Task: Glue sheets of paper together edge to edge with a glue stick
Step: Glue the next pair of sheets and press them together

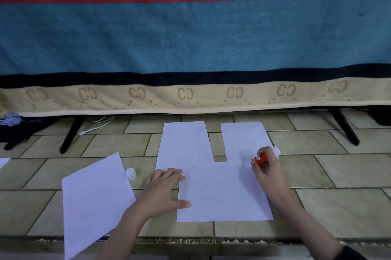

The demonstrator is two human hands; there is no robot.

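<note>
Paper sheets: 3 white, flat, smooth; near sheet (224,192) overlaps the near edges of 2 far sheets (184,143) on tiled floor. Glue stick (260,158), red barrel, is held in curled right hand (268,172) at near sheet's far-right corner. Left hand (165,190) presses flat on its left edge. Cap (130,173) lies left. Step, judged: gluing the seam; next calls for pressing it down.

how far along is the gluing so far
Done: the glue stick's cap is off, and three sheets already lie as one piece. In hand: the right hand holds the glue stick on that piece while the left hand presses it flat. Left: the loose sheet.
</note>
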